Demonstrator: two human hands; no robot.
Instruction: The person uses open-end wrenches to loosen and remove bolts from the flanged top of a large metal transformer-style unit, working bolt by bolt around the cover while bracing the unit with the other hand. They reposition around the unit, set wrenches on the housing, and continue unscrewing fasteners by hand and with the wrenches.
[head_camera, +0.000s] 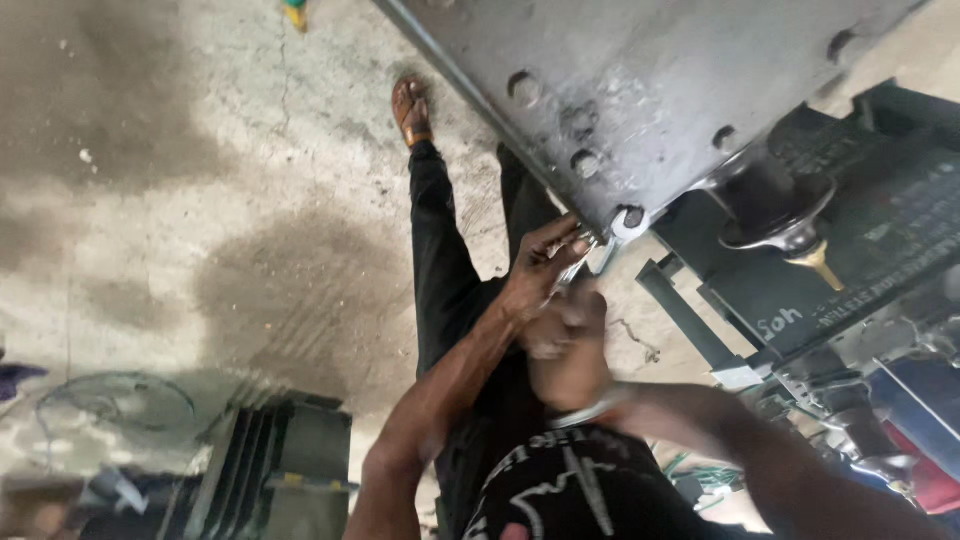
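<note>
My left hand (540, 270) and blurred right hand (570, 345) clamp a shiny steel open-ended spanner (600, 250) at the grey drilled steel plate's (640, 90) lower corner. I judge I'm turning its bolt (632, 216); the next stroke needs the spanner head seated squarely.

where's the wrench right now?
Head view, centre-right: the wrench is gripped by the left hand, its open end on a bolt hole at the grey metal plate's lower corner; the blurred right hand sits just below.

Steel plate (640, 90): grey, mottled with dark round holes. Spanner (605, 250) silver; trousers (445, 270) black; sandal (411, 110) brown. Concrete floor (180, 200) pale grey, blotched with darker stains; fitting (820, 262) tipped brass-yellow.
</note>
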